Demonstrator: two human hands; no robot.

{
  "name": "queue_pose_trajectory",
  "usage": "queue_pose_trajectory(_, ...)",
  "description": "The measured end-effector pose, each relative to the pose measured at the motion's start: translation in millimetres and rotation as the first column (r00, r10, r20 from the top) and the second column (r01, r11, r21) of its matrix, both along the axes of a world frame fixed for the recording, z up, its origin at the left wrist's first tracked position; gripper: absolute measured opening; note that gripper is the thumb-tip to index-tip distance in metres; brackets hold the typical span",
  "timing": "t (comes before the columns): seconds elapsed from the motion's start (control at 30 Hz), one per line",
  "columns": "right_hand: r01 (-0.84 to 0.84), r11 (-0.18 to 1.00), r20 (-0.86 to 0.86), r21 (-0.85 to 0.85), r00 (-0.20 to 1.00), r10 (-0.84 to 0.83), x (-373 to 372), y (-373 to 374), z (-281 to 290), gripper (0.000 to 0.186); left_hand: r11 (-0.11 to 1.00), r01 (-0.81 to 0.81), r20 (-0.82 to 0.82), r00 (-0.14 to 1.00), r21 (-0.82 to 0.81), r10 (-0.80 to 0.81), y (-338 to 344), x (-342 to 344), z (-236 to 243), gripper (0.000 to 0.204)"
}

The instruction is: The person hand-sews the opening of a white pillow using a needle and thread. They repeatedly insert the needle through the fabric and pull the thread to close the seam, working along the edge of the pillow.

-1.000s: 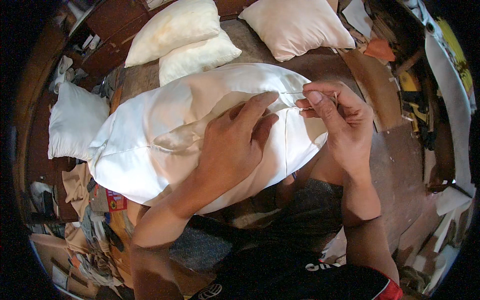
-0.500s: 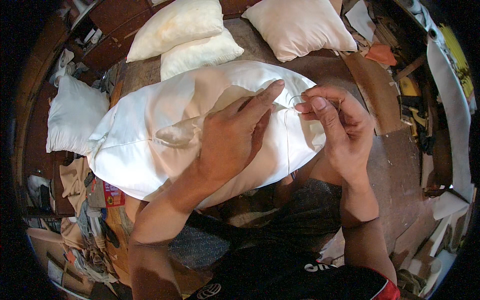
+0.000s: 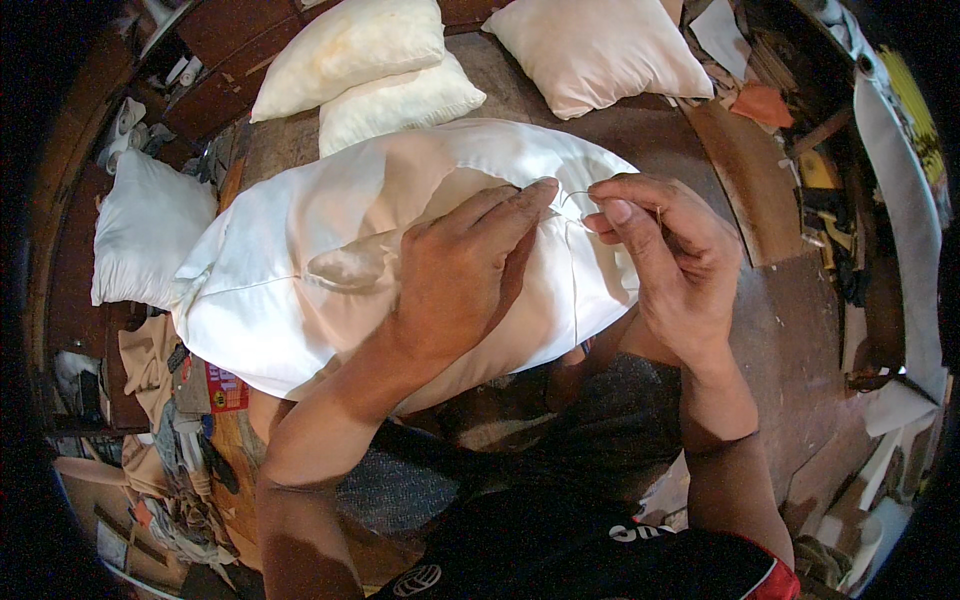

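A large white pillow [image 3: 250,320] lies across my lap, with a seam running along its middle and a lumpy gap in it left of my hand. My right hand [image 3: 680,255] pinches a thin curved needle [image 3: 574,193] between thumb and fingers, its arc bowing toward the left hand over the cloth. My left hand [image 3: 455,275] is closed on the pillow at the seam; its lower fingers are partly hidden, and one fingertip points at the needle. A thin dark thread [image 3: 576,290] hangs down the pillow's front below the needle.
Two cream pillows [image 3: 355,55] overlap at the back; another pillow [image 3: 605,55] lies at the back right. A white pillow [image 3: 152,230] stands at the left. Fabric scraps [image 3: 180,470] pile up at the lower left. Brown board [image 3: 745,190] and rolled material [image 3: 905,220] are at the right.
My right hand has moved slightly left and down, its fingers spread a little more around the needle. The left fingertip has come lower, closer to the seam.
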State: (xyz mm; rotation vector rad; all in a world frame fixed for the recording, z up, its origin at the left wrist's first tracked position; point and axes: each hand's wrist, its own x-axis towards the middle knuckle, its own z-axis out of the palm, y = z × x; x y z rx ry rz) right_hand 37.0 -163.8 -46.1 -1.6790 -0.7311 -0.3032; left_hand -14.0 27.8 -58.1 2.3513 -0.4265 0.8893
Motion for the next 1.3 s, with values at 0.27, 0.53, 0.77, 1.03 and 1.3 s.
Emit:
queue_pose_trajectory(0.27, -0.022, 1.0, -0.014, 0.001, 1.0, 0.022, -2, 1, 2, 0.012, 1.0, 0.002, -0.008, 1.0, -0.002, -0.002, 0, -1, 1, 0.031)
queue_pose_trajectory(0.53, -0.018, 0.999, 0.024, -0.043, 1.0, 0.019, 0, -1, -2, 0.013, 1.0, 0.006, 0.0, 1.0, 0.006, -0.006, -2, 1, 2, 0.026)
queue_pose_trajectory(0.77, -0.058, 0.998, -0.119, -0.031, 0.991, 0.054, -6, 2, -2, 0.013, 1.0, 0.014, 0.022, 1.0, 0.011, -0.014, -2, 2, 3, 0.024)
queue_pose_trajectory(1.03, -0.036, 0.963, -0.398, 0.265, 0.906, 0.144, -3, 3, 4, 0.018, 0.964, -0.039, -0.265, 0.964, -0.265, -0.034, -2, -1, 21, 0.023)
queue_pose_trajectory(1.3, -0.045, 0.976, -0.406, 0.215, 0.905, 0.131, -3, -1, 8, 0.018, 0.991, 0.092, -0.346, 0.93, -0.096, -0.12, 8, -2, 25, 0.01)
